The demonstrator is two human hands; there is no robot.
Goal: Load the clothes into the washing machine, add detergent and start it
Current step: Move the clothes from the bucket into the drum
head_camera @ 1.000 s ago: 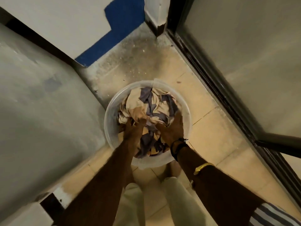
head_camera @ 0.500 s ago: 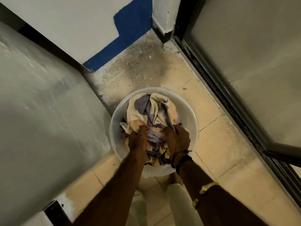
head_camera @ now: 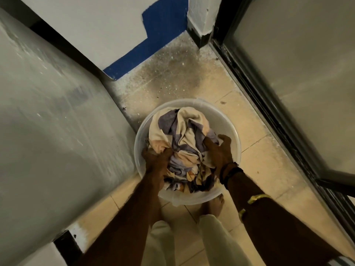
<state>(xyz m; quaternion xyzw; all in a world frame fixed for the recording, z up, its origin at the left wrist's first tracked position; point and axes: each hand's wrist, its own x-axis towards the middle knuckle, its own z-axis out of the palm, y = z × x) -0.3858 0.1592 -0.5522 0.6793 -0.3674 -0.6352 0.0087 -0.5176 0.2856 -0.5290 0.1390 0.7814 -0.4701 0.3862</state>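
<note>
A: What step was in hand at that moment?

B: The very first one, I would say. The clothes (head_camera: 184, 143) were all in the round plastic basin (head_camera: 229, 135), which stood on the tiled floor (head_camera: 255, 162) just in front of the person's bare feet. Nothing was loaded yet, as far as I could judge.

A: And the hands?

B: Both were down in the basin. The left hand (head_camera: 156, 160) was clenched on a fold of the cream and purple cloth at the left side of the pile. The right hand (head_camera: 219, 150) pressed on the right side, its fingers (head_camera: 223, 138) curled over the cloth near the basin wall. So both hands were gripping the same bundle, one at each side.

A: Where was the washing machine?

B: I could not tell it for sure. A big grey surface (head_camera: 48, 131) stood just beside the basin on the left; perhaps it was the machine, but no door and no buttons were in view. On the right was a dark-framed glass door (head_camera: 288, 93).

A: What did the next move call for?

B: In my opinion, to gather the whole bundle and lift it free of the rim. The cloth was loose, so a corner could hang down and drag on the dusty floor. No detergent was in view.
</note>
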